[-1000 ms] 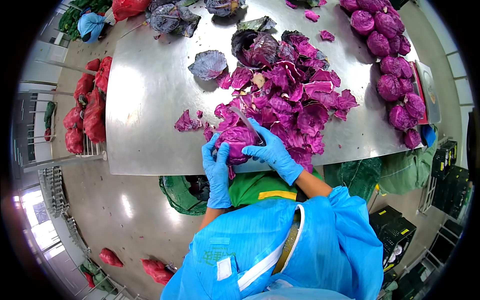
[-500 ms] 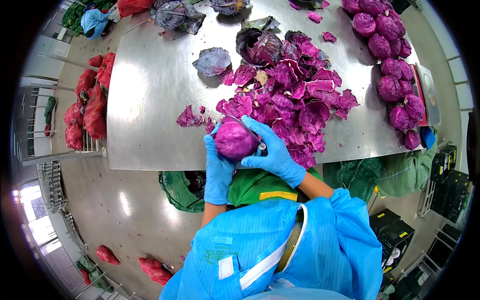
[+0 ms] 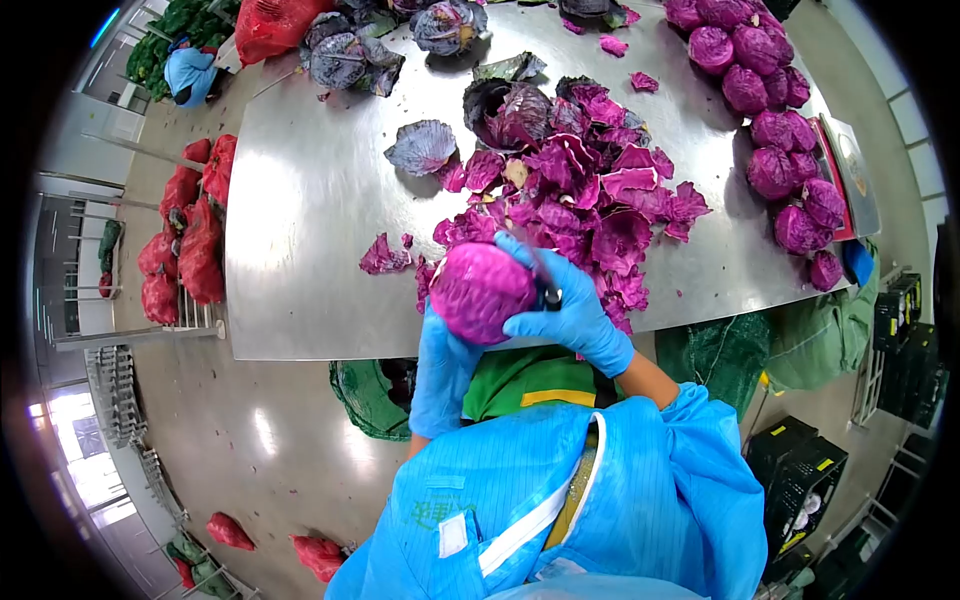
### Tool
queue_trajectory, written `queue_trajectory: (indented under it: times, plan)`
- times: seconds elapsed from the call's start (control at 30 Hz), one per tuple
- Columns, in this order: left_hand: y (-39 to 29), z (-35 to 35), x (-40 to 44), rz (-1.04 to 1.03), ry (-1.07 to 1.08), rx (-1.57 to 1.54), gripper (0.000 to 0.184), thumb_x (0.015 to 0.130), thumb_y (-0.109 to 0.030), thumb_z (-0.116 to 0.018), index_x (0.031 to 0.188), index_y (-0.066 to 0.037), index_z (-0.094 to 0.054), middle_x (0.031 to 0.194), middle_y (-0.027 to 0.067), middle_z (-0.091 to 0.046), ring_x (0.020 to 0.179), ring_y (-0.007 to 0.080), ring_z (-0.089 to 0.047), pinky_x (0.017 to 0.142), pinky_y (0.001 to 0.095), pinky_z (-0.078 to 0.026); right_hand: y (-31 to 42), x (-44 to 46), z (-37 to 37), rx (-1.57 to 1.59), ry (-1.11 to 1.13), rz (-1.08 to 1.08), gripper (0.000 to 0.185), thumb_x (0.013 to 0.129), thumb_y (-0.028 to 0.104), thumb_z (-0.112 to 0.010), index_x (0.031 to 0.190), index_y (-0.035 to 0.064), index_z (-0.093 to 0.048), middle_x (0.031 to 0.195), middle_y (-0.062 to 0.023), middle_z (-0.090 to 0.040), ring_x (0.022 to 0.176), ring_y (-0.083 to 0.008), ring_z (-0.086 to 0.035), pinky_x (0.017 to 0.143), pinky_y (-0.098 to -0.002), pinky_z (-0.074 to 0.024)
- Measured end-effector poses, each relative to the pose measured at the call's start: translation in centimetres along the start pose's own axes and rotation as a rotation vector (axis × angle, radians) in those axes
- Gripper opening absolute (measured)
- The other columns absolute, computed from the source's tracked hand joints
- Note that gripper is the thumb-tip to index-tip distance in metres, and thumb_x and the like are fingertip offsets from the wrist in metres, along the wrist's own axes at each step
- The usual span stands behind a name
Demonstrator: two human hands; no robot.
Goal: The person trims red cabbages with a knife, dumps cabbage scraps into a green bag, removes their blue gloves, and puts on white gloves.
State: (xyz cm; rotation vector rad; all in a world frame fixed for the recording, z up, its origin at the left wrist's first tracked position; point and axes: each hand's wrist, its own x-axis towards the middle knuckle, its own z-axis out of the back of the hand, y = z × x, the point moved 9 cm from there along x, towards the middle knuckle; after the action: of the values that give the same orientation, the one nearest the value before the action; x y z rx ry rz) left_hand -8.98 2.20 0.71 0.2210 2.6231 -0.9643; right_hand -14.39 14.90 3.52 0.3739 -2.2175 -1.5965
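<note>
Just past the table's near edge, my blue-gloved left hand (image 3: pixel 440 365) cups a peeled red cabbage (image 3: pixel 480 293) from below and from the left. Most of its fingers are hidden behind the cabbage. On the right side, my gloved right hand (image 3: pixel 575 310) is closed around the black handle of a knife (image 3: pixel 552 299). The blade is smeared by motion beside the cabbage's upper right; whether it touches is unclear. Beyond both hands lies a heap of torn purple cabbage leaves (image 3: pixel 620 240) on the steel table (image 3: pixel 310 250).
Trimmed red cabbages (image 3: pixel 770 170) line the table's right side. Darker untrimmed cabbages (image 3: pixel 448 27) sit at the far edge, near a red mesh sack (image 3: pixel 268 28). Filled red sacks (image 3: pixel 200 250) stand left. Black crates (image 3: pixel 800 480) are at lower right. Another person (image 3: pixel 190 72) works far left.
The cabbage has been turned and lifted slightly toward me, with my left fingers slipping behind it. The knife blade has shifted at its upper right. The whole view has tilted a little.
</note>
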Motion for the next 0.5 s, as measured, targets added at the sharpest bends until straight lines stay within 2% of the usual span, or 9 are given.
queue_trajectory:
  times: [0.07,0.1,0.13,0.17,0.2,0.23,0.3,0.37,0.5]
  plan:
    - [0.4,1.2,0.1,-0.065,-0.039,0.046,0.088,0.080,-0.044,-0.070,0.147,-0.007,-0.025,0.142,0.0144,-0.042,0.129,0.0292,-0.046,0.106,0.0450,-0.042,2.8,-0.1,-1.2,-0.373,0.109,0.159,0.075,0.072,0.018,-0.081,0.137,0.0028,-0.047,0.143,-0.0147,-0.045,0.132,-0.0217,-0.043,0.109,-0.0372,-0.0349]
    - [0.5,1.7,0.2,-0.105,-0.025,0.065,0.086,0.083,-0.046,-0.067,0.147,-0.007,-0.025,0.143,0.0152,-0.041,0.129,0.0302,-0.045,0.106,0.0456,-0.042,2.8,-0.4,-1.0,-0.324,0.072,0.211,0.067,0.074,0.017,-0.080,0.134,0.0047,-0.051,0.139,-0.0137,-0.050,0.128,-0.0252,-0.047,0.106,-0.0385,-0.0397]
    - [0.5,2.2,0.3,-0.144,-0.010,0.084,0.084,0.086,-0.049,-0.064,0.147,-0.006,-0.025,0.143,0.0160,-0.041,0.129,0.0311,-0.045,0.107,0.0462,-0.041,2.0,-0.7,-0.6,-0.226,0.025,0.151,0.061,0.077,0.015,-0.077,0.131,0.0042,-0.053,0.137,-0.0136,-0.052,0.127,-0.0252,-0.049,0.105,-0.0387,-0.0403]
    - [0.6,3.1,0.5,-0.122,-0.037,0.160,0.098,0.075,-0.054,-0.073,0.147,-0.006,-0.025,0.145,0.0146,-0.039,0.130,0.0311,-0.044,0.109,0.0473,-0.038,1.3,-0.9,-0.1,-0.129,-0.022,0.092,0.055,0.079,0.014,-0.075,0.129,0.0037,-0.054,0.135,-0.0136,-0.053,0.126,-0.0253,-0.050,0.105,-0.0388,-0.0409]
    - [0.2,3.0,0.8,-0.151,0.028,0.168,0.103,0.071,-0.054,-0.075,0.147,-0.006,-0.025,0.146,0.0145,-0.038,0.130,0.0309,-0.043,0.110,0.0470,-0.038,0.7,-1.0,0.3,-0.033,-0.068,0.035,0.050,0.082,0.013,-0.073,0.127,0.0033,-0.056,0.133,-0.0135,-0.055,0.125,-0.0253,-0.051,0.104,-0.0390,-0.0414]
    - [-0.2,3.0,1.0,-0.176,0.092,0.178,0.108,0.067,-0.055,-0.078,0.147,-0.006,-0.024,0.147,0.0144,-0.036,0.131,0.0308,-0.043,0.110,0.0468,-0.037,0.8,-1.2,1.0,-0.029,-0.156,0.021,0.037,0.086,0.010,-0.068,0.122,0.0032,-0.060,0.126,-0.0126,-0.060,0.114,-0.0236,-0.058,0.098,-0.0371,-0.0451]
    - [-1.5,0.2,1.2,-0.237,0.175,0.211,0.121,0.056,-0.056,-0.084,0.148,-0.005,-0.023,0.149,0.0136,-0.032,0.132,0.0304,-0.041,0.111,0.0462,-0.036,-0.7,-2.0,2.2,0.024,-0.241,-0.275,0.042,0.086,0.016,-0.070,0.124,0.0056,-0.059,0.123,-0.0096,-0.061,0.101,-0.0192,-0.059,0.090,-0.0331,-0.0472]
    - [-1.9,-0.1,1.1,-0.236,0.189,0.179,0.124,0.053,-0.052,-0.088,0.147,-0.005,-0.022,0.145,0.0145,-0.037,0.131,0.0301,-0.043,0.109,0.0471,-0.038,0.0,-1.2,2.4,-0.047,-0.187,-0.206,0.052,0.082,0.022,-0.074,0.129,0.0071,-0.057,0.121,-0.0081,-0.061,0.103,-0.0182,-0.057,0.090,-0.0310,-0.0463]
    - [-1.0,-0.1,0.9,-0.155,0.144,0.086,0.124,0.052,-0.053,-0.089,0.147,-0.004,-0.024,0.141,0.0149,-0.041,0.128,0.0296,-0.045,0.107,0.0466,-0.041,4.1,0.3,-0.3,-0.439,0.011,0.153,0.068,0.074,0.029,-0.079,0.133,0.0079,-0.054,0.127,-0.0084,-0.058,0.107,-0.0182,-0.057,0.091,-0.0305,-0.0482]
